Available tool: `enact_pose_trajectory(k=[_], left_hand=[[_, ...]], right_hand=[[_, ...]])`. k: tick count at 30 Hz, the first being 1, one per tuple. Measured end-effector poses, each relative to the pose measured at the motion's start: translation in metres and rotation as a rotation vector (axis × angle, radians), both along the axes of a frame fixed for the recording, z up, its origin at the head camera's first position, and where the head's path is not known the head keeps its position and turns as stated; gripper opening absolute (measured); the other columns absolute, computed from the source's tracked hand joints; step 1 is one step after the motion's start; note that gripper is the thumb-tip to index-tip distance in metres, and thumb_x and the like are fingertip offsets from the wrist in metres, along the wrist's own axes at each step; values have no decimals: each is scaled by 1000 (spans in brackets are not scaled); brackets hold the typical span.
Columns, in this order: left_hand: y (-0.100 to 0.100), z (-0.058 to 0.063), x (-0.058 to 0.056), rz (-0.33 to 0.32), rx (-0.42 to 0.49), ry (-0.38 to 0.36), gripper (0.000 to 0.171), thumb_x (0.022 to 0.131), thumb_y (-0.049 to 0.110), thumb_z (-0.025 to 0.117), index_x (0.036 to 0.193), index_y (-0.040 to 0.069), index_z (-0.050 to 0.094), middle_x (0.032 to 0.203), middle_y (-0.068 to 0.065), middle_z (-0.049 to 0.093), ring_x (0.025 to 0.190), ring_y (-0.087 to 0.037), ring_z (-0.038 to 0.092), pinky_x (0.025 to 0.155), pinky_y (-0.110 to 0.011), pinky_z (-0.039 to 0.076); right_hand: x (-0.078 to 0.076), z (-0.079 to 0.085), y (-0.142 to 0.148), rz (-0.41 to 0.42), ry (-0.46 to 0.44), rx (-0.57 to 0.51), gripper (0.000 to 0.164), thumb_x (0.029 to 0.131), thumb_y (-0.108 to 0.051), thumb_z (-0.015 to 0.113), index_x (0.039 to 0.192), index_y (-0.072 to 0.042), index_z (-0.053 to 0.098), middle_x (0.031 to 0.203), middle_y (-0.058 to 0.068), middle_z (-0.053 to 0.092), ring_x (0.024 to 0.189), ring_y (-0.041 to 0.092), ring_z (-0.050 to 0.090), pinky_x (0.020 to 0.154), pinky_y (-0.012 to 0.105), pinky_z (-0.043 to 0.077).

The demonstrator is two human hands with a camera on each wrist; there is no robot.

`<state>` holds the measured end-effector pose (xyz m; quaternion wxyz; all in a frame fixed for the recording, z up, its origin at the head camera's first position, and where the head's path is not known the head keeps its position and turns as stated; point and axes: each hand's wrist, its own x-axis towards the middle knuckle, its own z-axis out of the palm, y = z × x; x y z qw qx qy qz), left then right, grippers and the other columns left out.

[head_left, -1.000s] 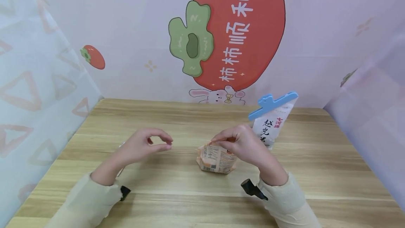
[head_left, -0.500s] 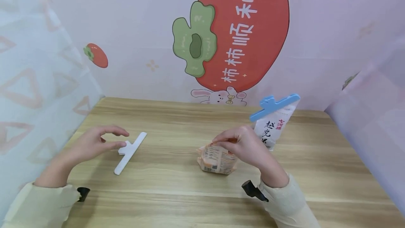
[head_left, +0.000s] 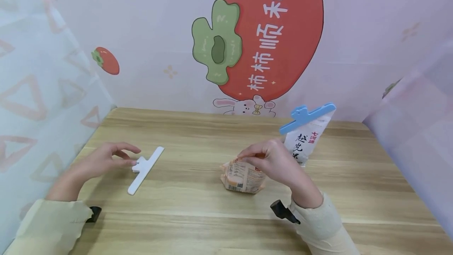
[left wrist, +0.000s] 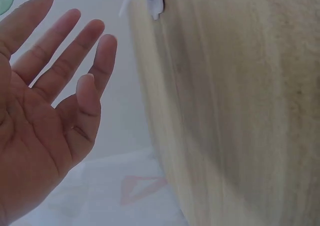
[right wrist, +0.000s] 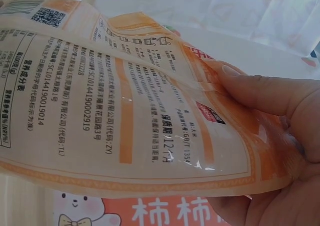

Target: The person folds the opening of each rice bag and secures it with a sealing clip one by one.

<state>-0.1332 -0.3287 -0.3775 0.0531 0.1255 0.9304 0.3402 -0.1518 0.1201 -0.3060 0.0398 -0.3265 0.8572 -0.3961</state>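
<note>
My right hand [head_left: 276, 162] pinches the top of an orange-and-cream rice bag [head_left: 242, 178], which stands on the table. In the right wrist view the thumb presses on one side of the printed bag [right wrist: 140, 105], and the fingers are partly hidden behind it. On the left, my left hand [head_left: 102, 160] reaches toward a white bag clip [head_left: 146, 170] lying slantwise on the tabletop. Its thumb and index finger are spread, with the thumb tip right at the clip's handle. The left wrist view has the palm [left wrist: 30, 121] with fingers loosely extended and part of the clip [left wrist: 155, 0] at the top edge.
A white rice bag [head_left: 301, 141] with a blue bag clip [head_left: 307, 118] across its top stands behind my right hand. Printed cloth walls enclose the wooden table [head_left: 198, 223] at the back and sides.
My left hand has moved left from near the middle, uncovering the white bag clip, and its thumb has come to the clip's handle. The right hand keeps its pinch on the rice bag.
</note>
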Motion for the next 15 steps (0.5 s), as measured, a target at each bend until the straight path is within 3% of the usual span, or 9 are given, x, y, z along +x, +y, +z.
enact_pose_trajectory(k=[9, 15], left_hand=[[3, -12, -10, -35, 60, -127, 36, 82, 24, 71, 114, 9, 62, 115, -13, 61, 81, -10, 63, 64, -24, 50], [5, -15, -11, -60, 47, -137, 37, 80, 14, 71, 115, 5, 61, 108, -15, 61, 78, -10, 61, 64, -22, 49]], right_hand=[[0, 0, 1, 4, 11, -4, 13, 80, -9, 70, 90, -16, 75, 90, -6, 71, 80, 5, 66, 70, 21, 53], [-1, -1, 0, 5, 5, -2, 13, 80, -9, 71, 90, -17, 75, 89, -6, 71, 80, 4, 66, 71, 21, 53]])
